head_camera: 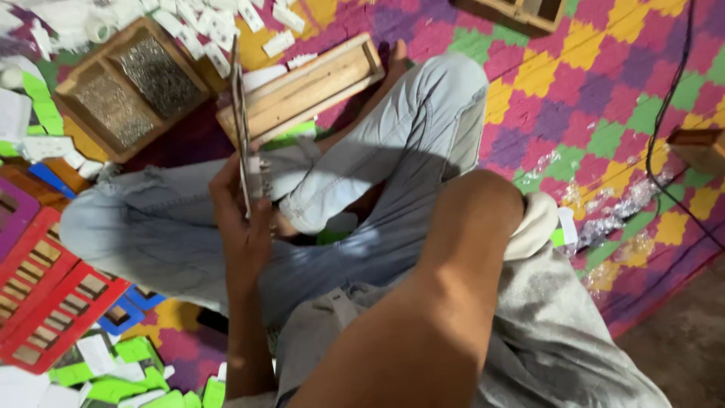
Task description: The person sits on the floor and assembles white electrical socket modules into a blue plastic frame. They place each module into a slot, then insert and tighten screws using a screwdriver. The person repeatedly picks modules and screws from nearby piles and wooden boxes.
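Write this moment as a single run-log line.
left hand: holds thin flat card edge-on | right hand: out of view | wooden tray on patterned mat

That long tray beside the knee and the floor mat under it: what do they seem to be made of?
The long tray looks like bare, unpainted wood: pale tan, matte, with grain-like streaks and thick board walls. The floor mat seems to be woven plastic or reed, judging by its checkered pink, yellow, green and purple pattern and slight sheen; the picture leaves the exact material open.

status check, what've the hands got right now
Left hand grips thin flat card stack, edge-on, upright. Right hand hidden behind raised forearm. Wooden tray just beyond.
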{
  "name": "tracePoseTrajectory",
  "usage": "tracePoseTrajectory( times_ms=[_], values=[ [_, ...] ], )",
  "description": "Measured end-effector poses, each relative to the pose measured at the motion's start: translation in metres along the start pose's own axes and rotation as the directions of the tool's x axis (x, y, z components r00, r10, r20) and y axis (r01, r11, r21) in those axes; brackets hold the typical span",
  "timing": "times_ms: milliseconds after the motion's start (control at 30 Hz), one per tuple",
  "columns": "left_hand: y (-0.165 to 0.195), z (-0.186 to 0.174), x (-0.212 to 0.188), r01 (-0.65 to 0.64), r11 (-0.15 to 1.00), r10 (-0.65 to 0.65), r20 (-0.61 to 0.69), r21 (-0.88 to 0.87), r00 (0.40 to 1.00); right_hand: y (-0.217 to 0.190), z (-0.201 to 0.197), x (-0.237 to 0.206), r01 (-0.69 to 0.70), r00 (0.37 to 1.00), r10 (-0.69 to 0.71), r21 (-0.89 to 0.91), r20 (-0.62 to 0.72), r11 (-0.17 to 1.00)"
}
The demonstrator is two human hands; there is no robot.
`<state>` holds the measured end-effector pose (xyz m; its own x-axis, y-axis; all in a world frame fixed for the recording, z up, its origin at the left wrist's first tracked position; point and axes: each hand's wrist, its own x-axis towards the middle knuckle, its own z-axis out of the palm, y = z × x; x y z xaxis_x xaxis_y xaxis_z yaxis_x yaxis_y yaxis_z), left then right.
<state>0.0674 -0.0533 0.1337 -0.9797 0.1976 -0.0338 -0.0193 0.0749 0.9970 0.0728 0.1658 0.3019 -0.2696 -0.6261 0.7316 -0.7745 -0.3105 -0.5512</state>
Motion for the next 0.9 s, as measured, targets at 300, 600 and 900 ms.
tracePoseTrajectory(
  times_ms=[300, 600, 900],
  values=[
    [-0.015, -0.013, -0.006, -0.033, 0.997, 0.025, -0.101, -0.069, 0.995, -0.006, 0.001, 0.004, 0.045, 0.998, -0.045, -0.009, 0.046, 0.999],
    [-0.016, -0.012, 0.019, -0.081, 0.977, 0.065, -0.087, -0.197, 0.994, 0.02, -0.014, 0.034, -0.011, 0.97, 0.085, -0.31, 0.227, 0.951],
    [-0.054, -0.026, 0.069, 0.194, 0.795, -0.237, 0.0, -0.575, 0.972, 0.148, -0.099, -0.126, -0.613, 0.516, 0.856, -0.71, -0.028, 0.346]
  ],
)
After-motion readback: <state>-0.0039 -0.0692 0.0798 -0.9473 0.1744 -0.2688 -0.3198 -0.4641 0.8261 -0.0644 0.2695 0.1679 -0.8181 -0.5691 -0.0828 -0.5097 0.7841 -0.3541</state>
